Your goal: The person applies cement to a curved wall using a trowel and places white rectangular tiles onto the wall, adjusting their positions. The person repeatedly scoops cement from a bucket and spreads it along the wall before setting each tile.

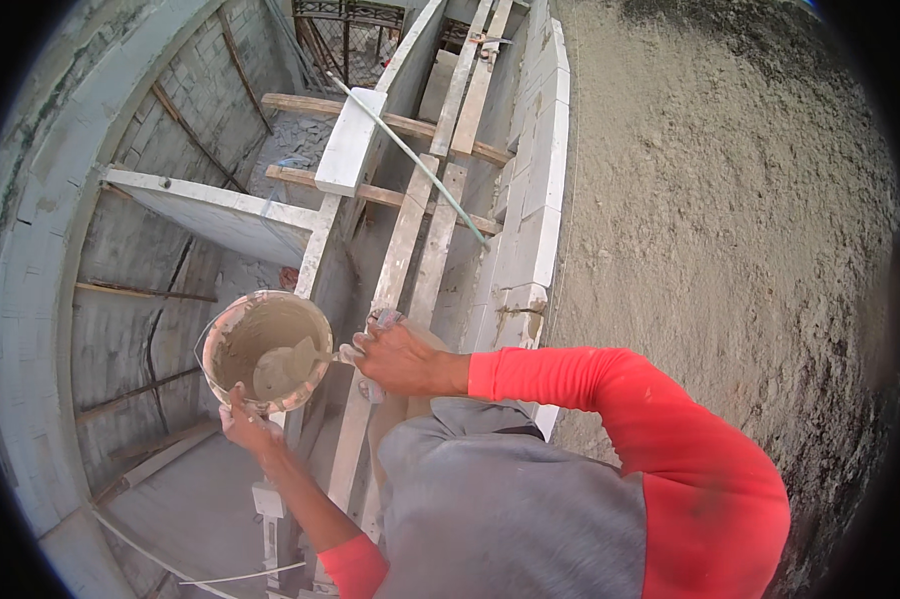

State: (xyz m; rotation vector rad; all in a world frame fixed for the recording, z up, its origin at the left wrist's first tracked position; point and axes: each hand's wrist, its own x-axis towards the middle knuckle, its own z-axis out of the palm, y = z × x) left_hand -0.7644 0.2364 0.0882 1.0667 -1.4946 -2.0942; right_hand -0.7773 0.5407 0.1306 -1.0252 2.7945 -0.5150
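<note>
A round bucket (pixel 228 327), smeared with grey mortar and fitted with a thin wire handle, stands left of my body, its open top toward me. My left hand (pixel 250 423) grips the near rim, thumb up over the edge. In my right hand (pixel 402 357) is the handle of a trowel (pixel 302 361), with its grey-coated blade inside the bucket. Wet mortar lines the bucket's inner wall; how deep it lies cannot be made out. What supports the bucket is hidden beneath it.
Wooden planks (pixel 400 245) run lengthwise ahead of me, over cross beams (pixel 410 125). A white block (pixel 351 142) and a pale green pole (pixel 410 155) lie across there. A block wall (pixel 535 200) borders rough ground on the right; lower rooms drop away at left.
</note>
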